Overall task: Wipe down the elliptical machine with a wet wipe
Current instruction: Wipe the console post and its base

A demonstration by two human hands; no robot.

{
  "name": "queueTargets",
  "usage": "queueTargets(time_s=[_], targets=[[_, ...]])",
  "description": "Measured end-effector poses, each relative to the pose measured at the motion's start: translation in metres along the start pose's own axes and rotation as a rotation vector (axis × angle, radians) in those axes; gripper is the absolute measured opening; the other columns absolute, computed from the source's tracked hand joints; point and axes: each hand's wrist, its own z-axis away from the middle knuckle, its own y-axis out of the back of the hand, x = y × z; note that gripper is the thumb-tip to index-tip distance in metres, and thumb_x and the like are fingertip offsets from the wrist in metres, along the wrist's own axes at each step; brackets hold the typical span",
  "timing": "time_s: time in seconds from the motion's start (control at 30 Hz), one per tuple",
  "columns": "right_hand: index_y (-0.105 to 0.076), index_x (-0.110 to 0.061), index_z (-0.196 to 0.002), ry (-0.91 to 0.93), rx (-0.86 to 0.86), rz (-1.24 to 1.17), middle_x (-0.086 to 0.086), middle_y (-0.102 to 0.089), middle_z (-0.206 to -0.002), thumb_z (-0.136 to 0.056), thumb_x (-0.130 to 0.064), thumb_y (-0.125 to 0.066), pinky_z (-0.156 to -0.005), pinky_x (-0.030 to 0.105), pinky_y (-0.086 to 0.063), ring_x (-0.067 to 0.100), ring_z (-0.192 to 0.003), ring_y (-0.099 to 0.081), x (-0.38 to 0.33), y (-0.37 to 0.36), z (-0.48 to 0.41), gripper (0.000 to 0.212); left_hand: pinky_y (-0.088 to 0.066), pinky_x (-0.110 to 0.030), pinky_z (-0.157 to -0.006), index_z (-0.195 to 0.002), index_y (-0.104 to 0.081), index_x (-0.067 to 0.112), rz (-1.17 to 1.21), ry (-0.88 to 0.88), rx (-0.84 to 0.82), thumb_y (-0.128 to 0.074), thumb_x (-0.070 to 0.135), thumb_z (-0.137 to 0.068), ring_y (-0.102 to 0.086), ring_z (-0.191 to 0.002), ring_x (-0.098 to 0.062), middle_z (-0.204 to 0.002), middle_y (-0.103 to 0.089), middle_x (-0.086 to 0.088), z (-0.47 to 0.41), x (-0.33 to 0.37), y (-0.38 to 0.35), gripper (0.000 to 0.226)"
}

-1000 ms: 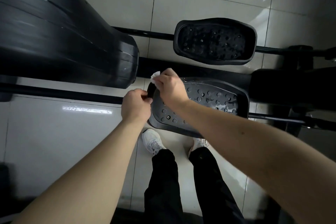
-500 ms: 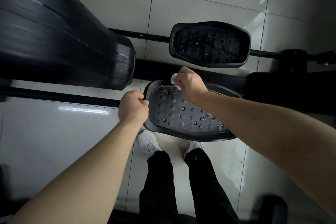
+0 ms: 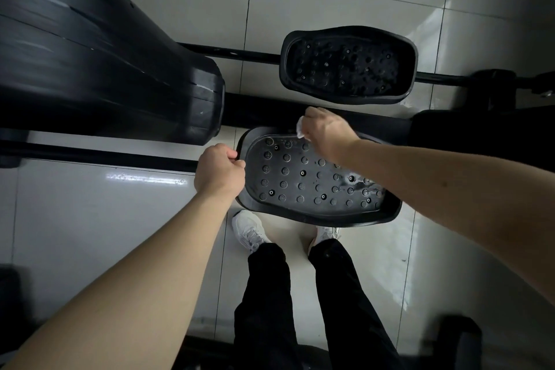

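Near pedal of the elliptical being wiped.

The left hand (image 3: 220,170) curls its fingers over the left end rim of the near pedal (image 3: 285,173), a black plastic, tray-shaped plate with a raised lip and rows of round studs. The right hand (image 3: 327,132) pinches a small, crumpled white wipe (image 3: 300,128) at the pedal's far rim. A wet sheen shows toward the pedal's right end. The far pedal (image 3: 348,64), of the same shape, lies apart. A ribbed black housing (image 3: 105,69) fills the upper left, above pale, glossy floor tiles (image 3: 90,234).
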Motion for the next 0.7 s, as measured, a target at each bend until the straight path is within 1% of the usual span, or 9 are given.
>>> queueTargets(time_s=[0.07, 0.13, 0.2, 0.3, 0.33, 0.43, 0.53, 0.63, 0.7], targets=[[-0.074, -0.017, -0.105, -0.039, 0.013, 0.020, 0.001, -0.057, -0.102, -0.086, 0.008, -0.063, -0.085, 0.034, -0.053, 0.024, -0.099, -0.059, 0.013, 0.001, 0.007, 0.033, -0.052, -0.033, -0.081, -0.112, -0.071, 0.012, -0.005, -0.004, 0.009, -0.070, 0.016, -0.092, -0.067, -0.098, -0.022, -0.109, -0.072, -0.003, 0.001, 0.000, 0.000, 0.021], [-0.075, -0.016, -0.105, -0.062, 0.018, 0.001, 0.003, -0.058, -0.102, -0.087, 0.009, -0.063, -0.085, 0.033, -0.051, 0.026, -0.100, -0.060, 0.005, -0.002, 0.001, 0.033, -0.051, -0.032, -0.080, -0.112, -0.071, 0.011, -0.002, -0.007, 0.018, -0.070, 0.015, -0.092, -0.067, -0.097, -0.022, -0.110, -0.072, -0.004, 0.002, 0.002, -0.001, 0.021], [-0.077, -0.014, -0.100, -0.009, 0.032, -0.084, 0.005, -0.061, -0.100, -0.085, 0.010, -0.065, -0.083, 0.033, -0.050, 0.028, -0.097, -0.062, -0.019, -0.007, -0.013, 0.030, -0.049, -0.031, -0.080, -0.112, -0.070, 0.011, 0.009, -0.012, 0.026, -0.069, 0.014, -0.093, -0.066, -0.095, -0.021, -0.112, -0.071, -0.004, 0.003, 0.001, -0.003, 0.020], [-0.076, -0.014, -0.088, 0.071, 0.056, -0.223, 0.005, -0.063, -0.093, -0.082, 0.009, -0.069, -0.077, 0.037, -0.056, 0.027, -0.089, -0.064, -0.036, -0.015, -0.025, 0.025, -0.048, -0.030, -0.078, -0.111, -0.071, 0.011, 0.002, -0.015, 0.031, -0.070, 0.015, -0.092, -0.065, -0.093, -0.019, -0.111, -0.071, -0.004, 0.003, 0.002, -0.002, 0.019], [-0.075, -0.016, -0.087, 0.083, 0.060, -0.219, 0.003, -0.062, -0.092, -0.082, 0.009, -0.070, -0.076, 0.039, -0.057, 0.026, -0.088, -0.064, -0.029, -0.015, -0.023, 0.025, -0.048, -0.030, -0.078, -0.111, -0.071, 0.011, -0.001, -0.018, 0.031, -0.070, 0.015, -0.092, -0.064, -0.092, -0.018, -0.111, -0.071, -0.004, 0.003, 0.002, -0.001, 0.019], [-0.073, -0.021, -0.088, 0.047, 0.109, -0.091, -0.001, -0.060, -0.092, -0.085, 0.004, -0.073, -0.077, 0.043, -0.057, 0.022, -0.090, -0.060, 0.002, -0.008, -0.001, 0.025, -0.048, -0.030, -0.077, -0.110, -0.071, 0.011, 0.005, -0.024, 0.029, -0.070, 0.015, -0.093, -0.060, -0.088, -0.015, -0.110, -0.071, -0.004, 0.004, 0.001, -0.001, 0.017], [-0.073, -0.016, -0.086, 0.036, 0.200, -0.057, 0.003, -0.060, -0.089, -0.087, 0.001, -0.073, -0.077, 0.044, -0.055, 0.028, -0.090, -0.057, 0.015, -0.009, 0.010, 0.018, -0.045, -0.029, -0.075, -0.110, -0.071, 0.010, 0.002, -0.016, 0.034, -0.069, 0.014, -0.093, -0.059, -0.088, -0.016, -0.111, -0.071, -0.004, 0.003, 0.001, -0.001, 0.018], [-0.072, -0.014, -0.087, 0.145, 0.280, -0.181, 0.007, -0.061, -0.090, -0.090, -0.004, -0.074, -0.079, 0.037, -0.049, 0.030, -0.087, -0.055, -0.013, -0.021, -0.013, 0.010, -0.045, -0.029, -0.076, -0.112, -0.070, 0.010, -0.001, -0.012, 0.028, -0.068, 0.014, -0.093, -0.060, -0.089, -0.016, -0.111, -0.070, -0.004, 0.004, 0.002, -0.002, 0.019], [-0.070, -0.011, -0.086, 0.210, 0.305, -0.254, 0.007, -0.063, -0.090, -0.091, -0.002, -0.070, -0.078, 0.036, -0.047, 0.029, -0.084, -0.055, -0.041, -0.029, -0.029, 0.010, -0.047, -0.030, -0.076, -0.110, -0.070, 0.012, -0.009, -0.007, 0.028, -0.069, 0.016, -0.092, -0.062, -0.091, -0.018, -0.109, -0.070, -0.003, 0.002, 0.000, -0.002, 0.018]])
